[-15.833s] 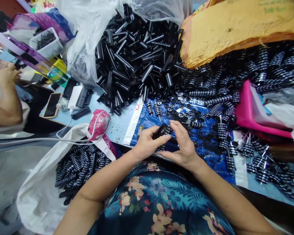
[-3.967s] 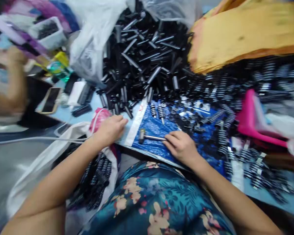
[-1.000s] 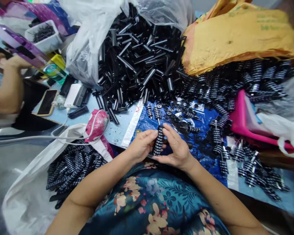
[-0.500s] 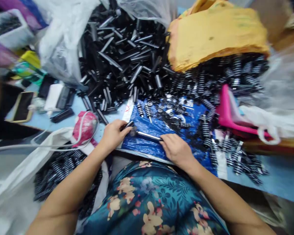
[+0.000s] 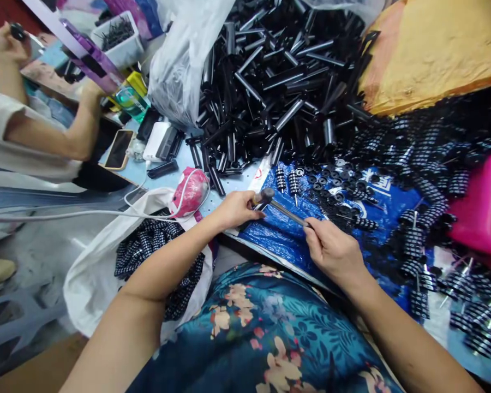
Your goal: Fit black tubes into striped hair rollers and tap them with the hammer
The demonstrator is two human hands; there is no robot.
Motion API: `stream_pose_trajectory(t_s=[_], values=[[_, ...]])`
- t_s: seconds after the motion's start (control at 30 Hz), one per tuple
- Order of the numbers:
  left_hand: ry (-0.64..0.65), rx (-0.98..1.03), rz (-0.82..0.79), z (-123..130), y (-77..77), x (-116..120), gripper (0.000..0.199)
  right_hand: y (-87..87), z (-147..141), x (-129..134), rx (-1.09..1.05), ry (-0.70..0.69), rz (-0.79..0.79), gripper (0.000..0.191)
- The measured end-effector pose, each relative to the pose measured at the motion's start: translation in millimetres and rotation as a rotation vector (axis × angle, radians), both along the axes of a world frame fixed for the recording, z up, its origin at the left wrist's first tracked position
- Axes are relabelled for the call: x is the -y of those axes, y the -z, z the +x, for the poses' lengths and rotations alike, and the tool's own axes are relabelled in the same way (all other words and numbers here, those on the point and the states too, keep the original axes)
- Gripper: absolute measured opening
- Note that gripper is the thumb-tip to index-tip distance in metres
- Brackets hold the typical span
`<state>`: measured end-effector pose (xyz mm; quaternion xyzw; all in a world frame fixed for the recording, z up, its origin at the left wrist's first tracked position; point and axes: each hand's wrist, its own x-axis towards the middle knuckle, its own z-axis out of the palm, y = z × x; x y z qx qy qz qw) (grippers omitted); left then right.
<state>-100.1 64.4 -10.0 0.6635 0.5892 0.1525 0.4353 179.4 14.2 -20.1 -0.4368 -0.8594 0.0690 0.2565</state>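
Teal garment (image 5: pixel 245 349), cream flower print (image 5: pixel 283 357), bare forearms (image 5: pixel 175 259)

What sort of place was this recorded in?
Most likely a workshop or small factory: a large heap of black tubes, a white bag holding many patterned black pieces, and a hammer in the right hand.

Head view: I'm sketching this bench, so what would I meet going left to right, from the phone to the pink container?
Phone → white block → pink bundle → left hand → hammer → right hand → pink container.
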Motion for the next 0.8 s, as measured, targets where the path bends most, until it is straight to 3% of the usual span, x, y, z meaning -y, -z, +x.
stream_pose_trajectory(t_s=[0.1,0.27,0.37,0.43,0.5,0.53,0.57,0.63,0.73,0.8], values=[[0.043,-0.008,-0.063,-0.1,-1.3,-11.1,0.032,-1.7,-2.3,7.5,-0.141,-0.124,0.059,0.027],[0.099,-0.115,-0.037,11.6,-6.2,-17.5,0.027,3.4,-11.8,18.5,0.094,-0.280,0.038,0.021],[0.135,-0.200,0.038,-3.0,-20.8,-8.8,0.018,4.8,-2.0,18.6,0.044,-0.327,0.011,0.023],[0.293,-0.173,-0.046,-30.1,-36.9,2.7,0.018,6.3,12.3,16.7,-0.043,-0.344,-0.009,0.027],[0.555,-0.078,-0.272,-60.6,-53.8,16.0,0.023,9.8,25.0,14.9,-0.053,-0.300,-0.007,0.030],[0.589,-0.068,-0.329,-72.7,-60.5,21.7,0.027,11.6,28.2,14.5,-0.032,-0.256,-0.002,0.029],[0.600,-0.109,-0.304,-81.0,-64.9,25.9,0.028,12.8,28.6,14.8,-0.008,-0.205,0.003,0.027],[0.526,-0.317,-0.081,-85.3,-66.2,28.0,0.021,11.8,21.6,16.3,0.034,-0.126,0.000,0.021],[0.350,-0.710,0.358,-73.8,-53.0,15.1,0.023,5.2,9.4,13.4,0.070,-0.135,-0.035,0.025],[0.276,-0.816,0.495,-68.5,-40.1,0.3,0.025,-0.2,17.0,6.0,0.088,-0.072,-0.072,0.031]])
